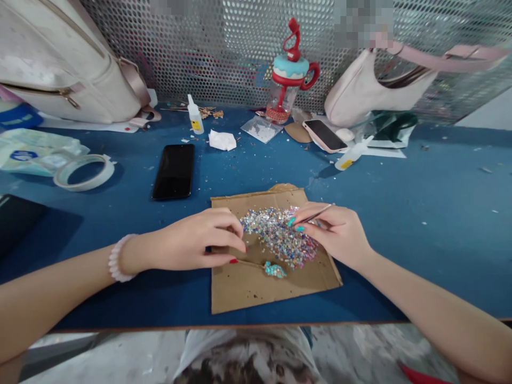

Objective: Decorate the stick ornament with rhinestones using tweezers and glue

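My left hand [212,240], with red nails and a beaded bracelet at the wrist, is closed by thumb and finger on the end of a thin stick [251,264]. At the stick's other end is a small turquoise, gem-covered ornament [274,269], low over or resting on a piece of cardboard [240,293]; I cannot tell which. My right hand [340,229], with turquoise nails, is closed around metal tweezers [320,213]. Its fingertips are over the right part of a spread of tiny multicoloured rhinestones [276,229] on the cardboard. The tweezers' tips are too small to make out.
Behind the cardboard lie a black phone [174,172], crumpled white paper [222,140] and two glue bottles [195,117]. A tape roll [84,173] is at left. Bags, a second phone [325,136] and a red-handled cup [286,85] line the perforated metal screen [224,48].
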A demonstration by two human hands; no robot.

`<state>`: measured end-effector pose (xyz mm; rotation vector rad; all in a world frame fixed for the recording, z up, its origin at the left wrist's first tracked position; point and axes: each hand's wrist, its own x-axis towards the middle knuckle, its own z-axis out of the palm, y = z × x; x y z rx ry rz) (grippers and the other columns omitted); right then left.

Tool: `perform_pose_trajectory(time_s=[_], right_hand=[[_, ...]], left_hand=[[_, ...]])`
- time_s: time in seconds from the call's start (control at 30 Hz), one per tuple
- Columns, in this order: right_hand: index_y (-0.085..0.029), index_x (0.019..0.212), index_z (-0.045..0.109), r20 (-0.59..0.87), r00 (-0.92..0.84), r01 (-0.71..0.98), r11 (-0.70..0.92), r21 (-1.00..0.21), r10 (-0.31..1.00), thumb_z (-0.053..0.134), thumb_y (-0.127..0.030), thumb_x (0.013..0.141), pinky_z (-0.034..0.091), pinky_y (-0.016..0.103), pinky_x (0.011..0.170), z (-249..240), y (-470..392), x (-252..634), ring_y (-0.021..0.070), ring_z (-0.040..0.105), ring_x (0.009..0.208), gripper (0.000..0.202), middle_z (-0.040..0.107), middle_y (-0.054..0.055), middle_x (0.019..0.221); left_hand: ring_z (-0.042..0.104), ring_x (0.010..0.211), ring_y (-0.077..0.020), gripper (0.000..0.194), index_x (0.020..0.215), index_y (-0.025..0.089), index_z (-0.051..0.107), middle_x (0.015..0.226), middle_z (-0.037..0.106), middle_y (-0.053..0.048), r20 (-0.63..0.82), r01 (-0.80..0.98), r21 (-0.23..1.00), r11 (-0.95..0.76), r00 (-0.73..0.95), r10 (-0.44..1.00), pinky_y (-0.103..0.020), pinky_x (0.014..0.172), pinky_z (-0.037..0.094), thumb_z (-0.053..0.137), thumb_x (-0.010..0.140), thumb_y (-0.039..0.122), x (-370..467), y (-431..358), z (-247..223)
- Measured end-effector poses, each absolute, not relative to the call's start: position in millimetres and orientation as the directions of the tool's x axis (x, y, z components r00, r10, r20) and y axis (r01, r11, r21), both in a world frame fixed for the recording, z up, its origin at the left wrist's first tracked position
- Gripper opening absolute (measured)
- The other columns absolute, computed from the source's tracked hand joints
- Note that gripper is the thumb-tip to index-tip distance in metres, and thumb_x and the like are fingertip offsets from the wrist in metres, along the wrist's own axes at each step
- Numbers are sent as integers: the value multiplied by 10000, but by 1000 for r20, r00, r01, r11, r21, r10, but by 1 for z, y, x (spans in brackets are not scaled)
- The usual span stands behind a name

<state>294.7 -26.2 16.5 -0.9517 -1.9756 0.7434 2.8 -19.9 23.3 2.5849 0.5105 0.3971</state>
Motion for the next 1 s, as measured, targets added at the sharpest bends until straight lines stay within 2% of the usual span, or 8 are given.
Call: perform_pose_trajectory(time_s=[0.23,0.43,0.53,0.67,0.77,1.0], right_hand=[[-229,805,713,442,-470,218,586,-780,764,651,-177,838,568,304,733,21,-35,291,155,691,727,88,732,10,761],[-227,834,712,466,-535,153,623,-767,705,653,-170,856,566,307,699,24,-41,290,153,683,710,85,731,11,756],[-216,863,703,476,-580,123,648,-752,662,638,-168,873,560,319,701,24,-43,288,149,669,700,81,722,17,746],[-189,829,691,495,-593,107,671,-733,635,620,-189,893,548,330,699,24,-44,284,148,660,679,96,707,31,715],[-179,800,684,504,-596,96,679,-728,625,626,-165,887,539,320,687,23,-44,283,149,663,684,106,708,34,713],[-175,869,668,480,-588,131,662,-738,651,683,-174,844,556,295,696,24,-56,277,151,683,736,29,724,45,776]], left_hand=[[557,868,-145,156,1005,217,643,943,638,-39,125,242,430,-870,938,322,-268,787,434,499,952,191,3,-21,22],[568,865,-136,194,1039,220,624,942,627,-27,64,319,415,-852,924,378,-242,750,424,439,981,220,-4,-13,20],[578,847,-119,179,1042,229,620,920,618,-12,19,364,441,-820,910,414,-217,727,419,454,974,221,-7,-9,22],[588,858,-120,172,1059,241,619,945,628,-1,-14,394,418,-818,904,428,-211,728,412,482,959,219,-10,-7,25],[591,860,-119,183,1083,250,612,965,623,2,-36,435,411,-801,886,462,-210,730,410,485,956,215,-12,-8,25],[590,867,-121,206,1107,254,603,995,615,-1,-30,442,427,-789,879,476,-215,737,414,465,958,218,-12,-9,23]])
